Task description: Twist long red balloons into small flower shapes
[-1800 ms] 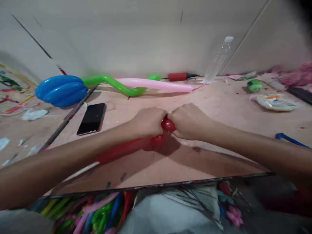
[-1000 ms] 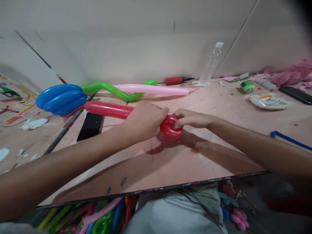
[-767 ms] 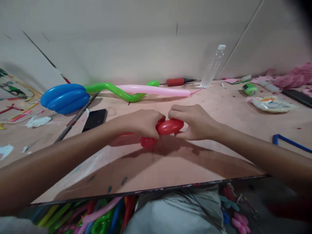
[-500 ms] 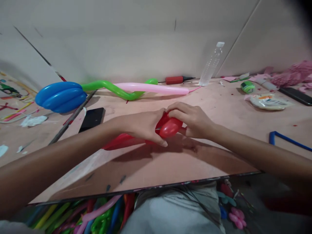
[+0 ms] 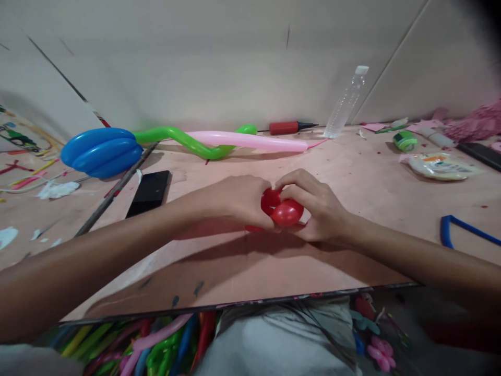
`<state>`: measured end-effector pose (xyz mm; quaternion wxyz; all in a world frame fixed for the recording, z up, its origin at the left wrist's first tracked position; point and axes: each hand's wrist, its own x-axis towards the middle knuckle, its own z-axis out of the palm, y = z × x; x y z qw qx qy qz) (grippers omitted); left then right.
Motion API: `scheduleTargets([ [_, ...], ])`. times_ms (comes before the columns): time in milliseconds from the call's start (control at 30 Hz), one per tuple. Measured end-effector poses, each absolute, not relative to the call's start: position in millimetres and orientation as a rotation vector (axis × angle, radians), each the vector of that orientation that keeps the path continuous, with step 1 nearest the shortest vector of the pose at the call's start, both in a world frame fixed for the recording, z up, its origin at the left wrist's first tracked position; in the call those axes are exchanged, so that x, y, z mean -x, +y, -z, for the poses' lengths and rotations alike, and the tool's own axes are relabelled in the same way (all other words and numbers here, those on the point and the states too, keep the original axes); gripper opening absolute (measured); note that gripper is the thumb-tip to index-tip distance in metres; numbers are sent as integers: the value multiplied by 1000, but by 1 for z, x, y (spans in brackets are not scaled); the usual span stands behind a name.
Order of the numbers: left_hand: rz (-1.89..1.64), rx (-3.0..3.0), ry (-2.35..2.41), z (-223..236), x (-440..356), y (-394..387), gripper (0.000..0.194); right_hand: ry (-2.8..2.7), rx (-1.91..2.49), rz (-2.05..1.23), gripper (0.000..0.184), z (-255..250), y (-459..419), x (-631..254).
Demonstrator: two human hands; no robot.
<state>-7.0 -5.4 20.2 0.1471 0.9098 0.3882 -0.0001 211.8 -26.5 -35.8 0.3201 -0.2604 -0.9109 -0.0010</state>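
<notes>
Both of my hands meet over the middle of the table around a red balloon (image 5: 288, 212). My left hand (image 5: 246, 201) wraps its left part, thumb below, and hides much of it. With curled fingers my right hand (image 5: 321, 206) grips the balloon from the right, fingertips on top and thumb underneath. A rounded red end bulges between the two hands. Behind them lie a long pink balloon (image 5: 250, 140) and a bent green balloon (image 5: 188, 142), which joins a blue bundled balloon (image 5: 102, 152) at the left.
A black phone (image 5: 151, 192) lies left of my hands. Against the wall are a red hand pump (image 5: 287, 127) and a clear bottle (image 5: 346, 104). To the right lie a green tape roll (image 5: 405, 141), a plastic packet (image 5: 438, 166) and a blue strip (image 5: 473, 227). More balloons (image 5: 164, 344) fill the space below the table edge.
Both hands have shifted slightly right with the red balloon. Its long part, which showed beneath my left forearm, is now mostly hidden. The camera view has turned a little.
</notes>
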Motion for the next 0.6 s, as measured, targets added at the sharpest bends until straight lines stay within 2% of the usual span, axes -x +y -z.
scheduleTargets([
  [233,-10,-2597,1266,-14,3,-8,29,-2601,1315,136,39,28,-33,-194],
  [400,38,-2680,1329,-9,-7,-9,24,-2626,1400,103,46,25,-25,-185],
  [467,55,-2693,1374,-7,-9,-7,27,-2657,1396,77,39,25,-21,-184],
  [600,112,-2739,1428,-7,-11,-8,27,-2771,1395,37,13,21,-14,-180],
])
